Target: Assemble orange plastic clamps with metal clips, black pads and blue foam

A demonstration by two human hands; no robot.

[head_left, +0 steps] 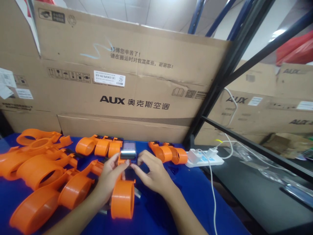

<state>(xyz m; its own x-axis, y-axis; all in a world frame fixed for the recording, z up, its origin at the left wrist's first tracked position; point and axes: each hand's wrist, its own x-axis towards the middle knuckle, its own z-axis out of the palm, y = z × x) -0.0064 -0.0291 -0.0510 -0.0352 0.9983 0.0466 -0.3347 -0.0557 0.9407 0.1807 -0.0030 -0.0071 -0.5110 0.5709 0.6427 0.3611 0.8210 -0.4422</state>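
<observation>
In the head view, an orange tape dispenser (122,199) is in front of me, its round hub toward me and its head pointing away. My left hand (111,173) is closed round the dispenser near its head, with the thumb laid across it. From the other side my right hand (151,169) pinches the same head, thumb and index finger close to the left thumb. A shiny silver and dark piece (128,150) shows just beyond the fingertips; whether it is joined to the dispenser I cannot tell. Small metal pieces lie partly hidden beside the hub.
Several orange dispenser bodies (36,169) crowd the blue cloth (156,209) at left. More dispensers (163,153) stand along the back. A white power strip (205,160) with cables is at right, beside a black rack post (215,88). A large cardboard box (137,88) rises behind.
</observation>
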